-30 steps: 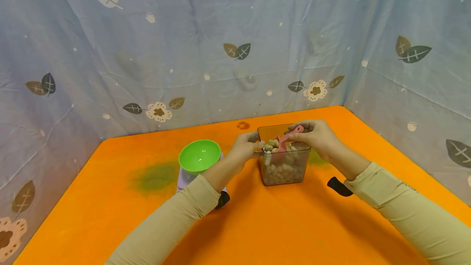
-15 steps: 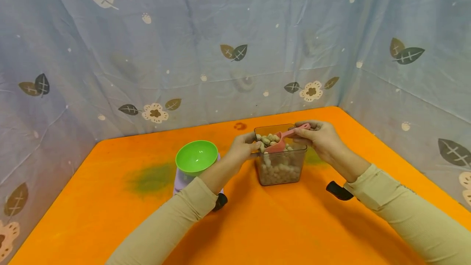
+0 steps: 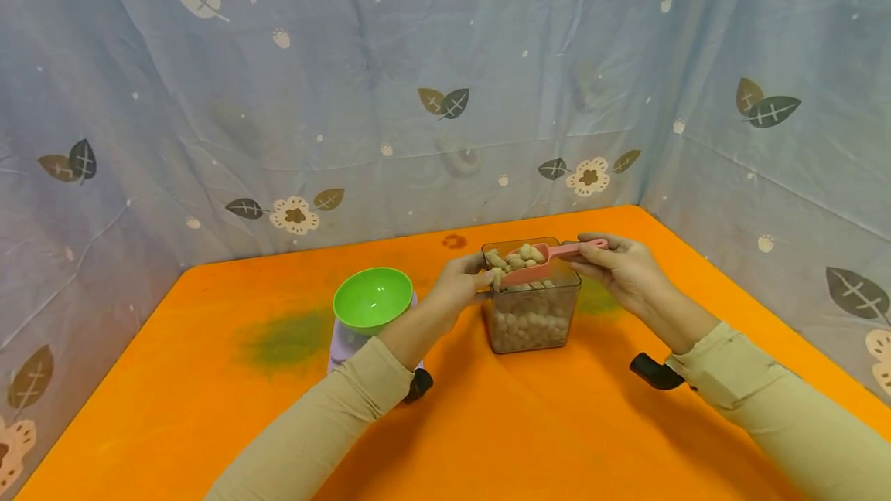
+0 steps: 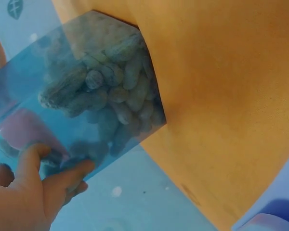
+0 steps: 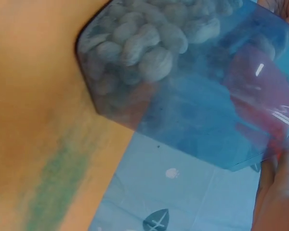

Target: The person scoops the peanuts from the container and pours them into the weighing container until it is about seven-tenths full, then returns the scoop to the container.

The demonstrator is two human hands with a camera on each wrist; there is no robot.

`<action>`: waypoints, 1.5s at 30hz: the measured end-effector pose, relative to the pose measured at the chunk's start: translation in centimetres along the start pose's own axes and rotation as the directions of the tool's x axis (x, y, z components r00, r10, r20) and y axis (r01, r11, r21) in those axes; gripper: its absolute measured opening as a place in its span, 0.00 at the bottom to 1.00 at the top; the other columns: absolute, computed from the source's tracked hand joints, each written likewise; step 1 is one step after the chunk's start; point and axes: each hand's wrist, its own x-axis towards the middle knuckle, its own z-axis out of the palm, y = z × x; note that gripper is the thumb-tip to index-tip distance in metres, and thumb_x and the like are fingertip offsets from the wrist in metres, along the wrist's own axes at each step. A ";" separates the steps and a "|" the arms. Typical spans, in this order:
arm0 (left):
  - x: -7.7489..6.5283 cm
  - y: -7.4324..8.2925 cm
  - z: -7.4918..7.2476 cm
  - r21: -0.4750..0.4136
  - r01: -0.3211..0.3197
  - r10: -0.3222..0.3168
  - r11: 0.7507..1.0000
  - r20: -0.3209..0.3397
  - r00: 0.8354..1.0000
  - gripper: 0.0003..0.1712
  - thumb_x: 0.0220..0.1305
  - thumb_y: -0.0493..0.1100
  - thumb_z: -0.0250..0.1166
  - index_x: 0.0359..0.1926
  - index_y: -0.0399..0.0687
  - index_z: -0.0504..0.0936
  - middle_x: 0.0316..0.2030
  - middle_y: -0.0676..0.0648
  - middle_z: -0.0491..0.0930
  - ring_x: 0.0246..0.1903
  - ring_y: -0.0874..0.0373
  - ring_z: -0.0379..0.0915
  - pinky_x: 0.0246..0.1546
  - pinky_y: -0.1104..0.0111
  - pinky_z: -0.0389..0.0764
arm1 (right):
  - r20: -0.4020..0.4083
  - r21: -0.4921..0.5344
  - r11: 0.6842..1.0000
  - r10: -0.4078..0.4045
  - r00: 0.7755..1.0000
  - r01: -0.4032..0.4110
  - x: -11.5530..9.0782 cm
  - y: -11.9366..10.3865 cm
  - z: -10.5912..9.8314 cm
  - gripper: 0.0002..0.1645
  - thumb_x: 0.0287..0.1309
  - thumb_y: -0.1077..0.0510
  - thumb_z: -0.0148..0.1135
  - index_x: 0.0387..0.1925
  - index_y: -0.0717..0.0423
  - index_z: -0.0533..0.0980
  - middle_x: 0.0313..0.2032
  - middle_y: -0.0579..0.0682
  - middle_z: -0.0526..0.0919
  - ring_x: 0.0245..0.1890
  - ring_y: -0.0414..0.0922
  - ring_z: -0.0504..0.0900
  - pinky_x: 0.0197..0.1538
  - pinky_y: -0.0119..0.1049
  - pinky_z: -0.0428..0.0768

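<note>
A clear smoky container [image 3: 550,300] stands on the orange table, partly filled with unshelled peanuts [image 5: 149,48]. My left hand [image 3: 455,286] grips its left rim, thumb over the edge, as the left wrist view also shows through the wall [image 4: 24,192]. In my right hand [image 3: 629,273], thumb and fingers pinch the handle of a pink scoop [image 3: 525,277]. Heaped with peanuts, the scoop lies nearly level at the container's mouth, its front end close to my left thumb. The right wrist view shows the scoop [image 5: 260,91] through the tinted plastic.
Left of the container, a green bowl [image 3: 373,298] sits on a light purple base [image 3: 346,345], partly behind my left forearm. A black piece shows under each wrist. Patterned blue curtains [image 3: 376,99] enclose the orange table [image 3: 487,424] at the back and sides.
The scoop has gone from steeply tilted down among the peanuts to nearly level and higher, now carrying peanuts. My right hand has moved slightly right; the left keeps its grip on the rim.
</note>
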 end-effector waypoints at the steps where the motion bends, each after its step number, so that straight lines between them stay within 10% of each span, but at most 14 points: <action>1: -0.1 0.0 0.0 0.003 0.000 0.000 1.000 0.002 1.000 0.23 0.74 0.32 0.50 0.67 0.36 0.68 0.64 0.36 0.68 0.58 0.43 0.70 0.57 0.58 0.77 | 0.008 0.017 1.000 0.002 1.000 -0.002 -0.1 0.0 -0.1 0.06 0.63 0.73 0.56 0.38 0.64 0.77 0.37 0.57 0.82 0.37 0.47 0.87 0.46 0.34 0.84; 24: -1.3 0.6 -1.4 -0.066 0.019 -0.021 0.998 -0.038 0.999 0.31 0.73 0.35 0.53 0.73 0.33 0.55 0.70 0.33 0.56 0.66 0.39 0.59 0.59 0.56 0.75 | 0.126 0.237 0.969 -0.097 0.987 0.066 -0.8 -1.1 0.2 0.08 0.66 0.73 0.51 0.37 0.72 0.78 0.38 0.63 0.84 0.40 0.53 0.86 0.46 0.38 0.84; 45: -8.1 2.8 -10.4 0.004 -0.077 0.076 0.997 -0.225 0.971 0.31 0.73 0.32 0.51 0.73 0.34 0.54 0.70 0.36 0.60 0.68 0.44 0.58 0.67 0.57 0.64 | 0.057 0.272 0.962 -0.050 0.997 0.033 -0.1 -0.3 5.7 0.06 0.62 0.73 0.56 0.37 0.70 0.78 0.38 0.60 0.81 0.37 0.52 0.87 0.45 0.37 0.84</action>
